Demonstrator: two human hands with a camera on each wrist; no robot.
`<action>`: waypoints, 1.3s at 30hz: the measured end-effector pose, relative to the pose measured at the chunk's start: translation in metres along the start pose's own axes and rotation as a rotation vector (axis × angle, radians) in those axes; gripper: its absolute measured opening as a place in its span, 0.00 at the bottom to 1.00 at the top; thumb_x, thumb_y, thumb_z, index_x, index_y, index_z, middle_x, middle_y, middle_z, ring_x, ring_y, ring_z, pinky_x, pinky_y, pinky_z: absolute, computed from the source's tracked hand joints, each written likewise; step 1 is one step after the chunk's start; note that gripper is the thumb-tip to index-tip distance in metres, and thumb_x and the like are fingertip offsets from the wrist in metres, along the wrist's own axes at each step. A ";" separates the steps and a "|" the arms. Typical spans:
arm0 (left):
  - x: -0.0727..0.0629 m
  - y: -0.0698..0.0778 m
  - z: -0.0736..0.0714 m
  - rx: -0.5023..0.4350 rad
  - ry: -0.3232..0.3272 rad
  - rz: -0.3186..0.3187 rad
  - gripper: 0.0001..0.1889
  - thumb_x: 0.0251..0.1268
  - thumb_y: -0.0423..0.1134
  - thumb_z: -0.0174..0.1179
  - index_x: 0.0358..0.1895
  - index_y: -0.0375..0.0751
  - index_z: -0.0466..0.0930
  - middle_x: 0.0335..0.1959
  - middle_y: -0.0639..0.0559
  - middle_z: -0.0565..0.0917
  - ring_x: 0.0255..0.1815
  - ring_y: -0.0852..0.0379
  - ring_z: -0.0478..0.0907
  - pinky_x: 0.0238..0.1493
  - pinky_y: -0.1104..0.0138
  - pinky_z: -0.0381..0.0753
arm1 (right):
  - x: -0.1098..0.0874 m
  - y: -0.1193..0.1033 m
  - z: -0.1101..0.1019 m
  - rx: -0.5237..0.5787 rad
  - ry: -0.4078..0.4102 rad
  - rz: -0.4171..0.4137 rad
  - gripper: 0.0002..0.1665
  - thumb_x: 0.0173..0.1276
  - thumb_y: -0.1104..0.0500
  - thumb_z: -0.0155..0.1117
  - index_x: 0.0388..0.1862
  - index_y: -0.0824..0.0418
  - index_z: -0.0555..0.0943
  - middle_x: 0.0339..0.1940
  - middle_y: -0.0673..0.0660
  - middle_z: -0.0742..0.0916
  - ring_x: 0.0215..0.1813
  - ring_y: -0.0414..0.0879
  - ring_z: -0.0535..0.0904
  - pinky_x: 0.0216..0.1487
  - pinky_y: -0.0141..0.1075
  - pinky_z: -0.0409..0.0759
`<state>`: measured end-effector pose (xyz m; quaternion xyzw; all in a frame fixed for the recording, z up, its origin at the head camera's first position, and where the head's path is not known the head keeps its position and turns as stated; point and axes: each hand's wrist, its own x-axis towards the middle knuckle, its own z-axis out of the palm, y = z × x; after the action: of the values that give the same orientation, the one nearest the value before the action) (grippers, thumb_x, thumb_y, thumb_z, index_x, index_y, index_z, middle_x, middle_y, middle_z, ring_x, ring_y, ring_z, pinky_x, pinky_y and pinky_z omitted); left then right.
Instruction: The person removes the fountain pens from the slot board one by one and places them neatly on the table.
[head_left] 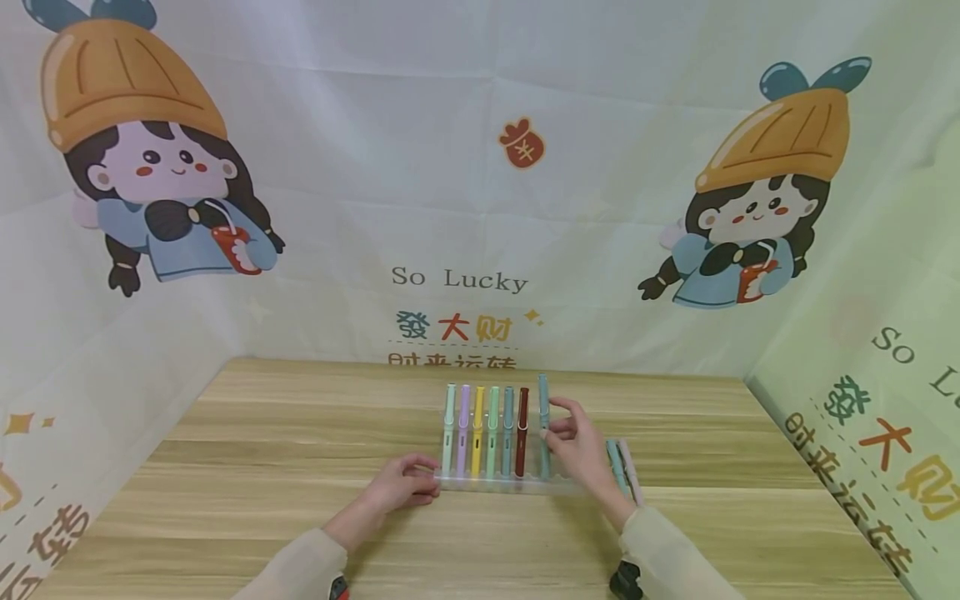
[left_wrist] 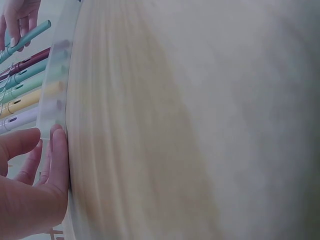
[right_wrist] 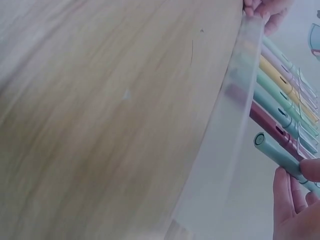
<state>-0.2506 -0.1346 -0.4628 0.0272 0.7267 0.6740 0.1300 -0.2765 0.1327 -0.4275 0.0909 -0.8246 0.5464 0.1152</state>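
Observation:
A clear plastic pen stand (head_left: 517, 484) sits on the table with several capped pens upright in a row, among them a purple pen (head_left: 464, 429), a yellow pen (head_left: 477, 429) and a dark red pen (head_left: 522, 432) at the row's right end. My left hand (head_left: 408, 482) grips the stand's left end between thumb and fingers. With thumb and fingertips, my right hand (head_left: 576, 446) pinches a blue-green pen (head_left: 543, 400) upright, just right of the dark red one. In the right wrist view this pen's lower end (right_wrist: 267, 145) shows above the stand's frosted edge (right_wrist: 220, 150).
Right of the stand, by my right wrist, lie a teal pen (head_left: 617, 467) and a pale pink pen (head_left: 632, 471). The wood-grain table (head_left: 300, 433) meets a printed cloth backdrop (head_left: 337, 250) at the back and sides.

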 end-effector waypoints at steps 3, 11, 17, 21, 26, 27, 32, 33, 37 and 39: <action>0.000 -0.001 0.000 0.000 -0.003 -0.001 0.14 0.57 0.23 0.52 0.47 0.21 0.66 0.30 0.43 0.78 0.31 0.53 0.77 0.35 0.62 0.79 | -0.001 0.000 -0.004 0.009 -0.006 -0.002 0.29 0.53 0.72 0.61 0.55 0.62 0.69 0.30 0.59 0.81 0.32 0.49 0.78 0.31 0.34 0.79; -0.001 0.000 0.000 0.002 -0.002 0.000 0.14 0.57 0.23 0.52 0.47 0.21 0.66 0.30 0.43 0.78 0.31 0.54 0.77 0.35 0.62 0.79 | -0.005 0.000 -0.019 -0.017 -0.022 0.033 0.29 0.55 0.70 0.62 0.57 0.60 0.68 0.31 0.58 0.80 0.33 0.49 0.78 0.30 0.34 0.80; -0.001 0.000 0.000 -0.002 -0.003 -0.001 0.14 0.57 0.23 0.52 0.47 0.21 0.66 0.29 0.44 0.78 0.31 0.54 0.77 0.35 0.63 0.79 | -0.005 0.004 -0.028 0.007 -0.010 0.032 0.29 0.54 0.72 0.61 0.56 0.61 0.68 0.30 0.59 0.80 0.32 0.49 0.77 0.29 0.35 0.80; -0.001 0.000 -0.001 -0.002 -0.008 0.003 0.14 0.57 0.23 0.52 0.47 0.21 0.66 0.28 0.44 0.78 0.31 0.54 0.77 0.34 0.63 0.79 | -0.005 0.007 -0.034 0.057 -0.008 0.018 0.29 0.53 0.75 0.59 0.55 0.64 0.68 0.30 0.61 0.79 0.31 0.50 0.76 0.28 0.36 0.80; -0.001 0.001 -0.001 -0.005 -0.009 0.002 0.14 0.57 0.24 0.52 0.47 0.22 0.66 0.29 0.44 0.78 0.31 0.55 0.77 0.35 0.63 0.79 | -0.007 0.006 -0.045 0.063 -0.022 0.027 0.29 0.54 0.73 0.60 0.56 0.65 0.67 0.32 0.62 0.78 0.32 0.50 0.75 0.30 0.40 0.80; -0.001 0.001 -0.001 -0.006 -0.009 0.002 0.14 0.57 0.24 0.52 0.47 0.22 0.66 0.29 0.44 0.78 0.31 0.55 0.77 0.35 0.63 0.79 | -0.008 0.006 -0.047 0.057 -0.025 0.029 0.29 0.54 0.72 0.61 0.57 0.65 0.66 0.32 0.62 0.78 0.32 0.50 0.75 0.30 0.40 0.80; -0.001 0.001 0.000 -0.009 -0.009 0.003 0.14 0.57 0.23 0.52 0.46 0.21 0.66 0.28 0.45 0.78 0.30 0.55 0.77 0.34 0.64 0.79 | -0.010 0.008 -0.060 0.026 -0.041 0.039 0.31 0.55 0.72 0.61 0.58 0.65 0.64 0.34 0.63 0.77 0.32 0.50 0.75 0.32 0.42 0.80; -0.002 0.001 0.000 -0.010 -0.009 0.004 0.14 0.57 0.23 0.52 0.46 0.21 0.66 0.28 0.45 0.78 0.30 0.55 0.77 0.34 0.64 0.79 | -0.010 0.008 -0.062 0.018 -0.044 0.040 0.31 0.55 0.72 0.61 0.58 0.65 0.64 0.34 0.63 0.77 0.32 0.50 0.75 0.32 0.43 0.80; -0.002 0.002 0.001 -0.012 -0.011 0.008 0.14 0.56 0.23 0.52 0.46 0.21 0.66 0.28 0.44 0.78 0.30 0.55 0.77 0.34 0.64 0.79 | -0.011 0.012 -0.073 0.014 -0.067 0.062 0.30 0.56 0.71 0.59 0.59 0.65 0.63 0.34 0.64 0.76 0.32 0.49 0.75 0.32 0.45 0.79; -0.003 0.003 0.000 -0.013 -0.011 0.010 0.14 0.56 0.23 0.52 0.46 0.20 0.66 0.28 0.45 0.78 0.30 0.55 0.77 0.34 0.65 0.79 | -0.011 0.015 -0.078 0.007 -0.078 0.073 0.30 0.57 0.71 0.59 0.59 0.66 0.62 0.35 0.64 0.76 0.32 0.50 0.75 0.32 0.46 0.79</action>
<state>-0.2482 -0.1345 -0.4600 0.0336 0.7216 0.6790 0.1310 -0.2630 0.2102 -0.4143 0.0822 -0.8293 0.5492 0.0626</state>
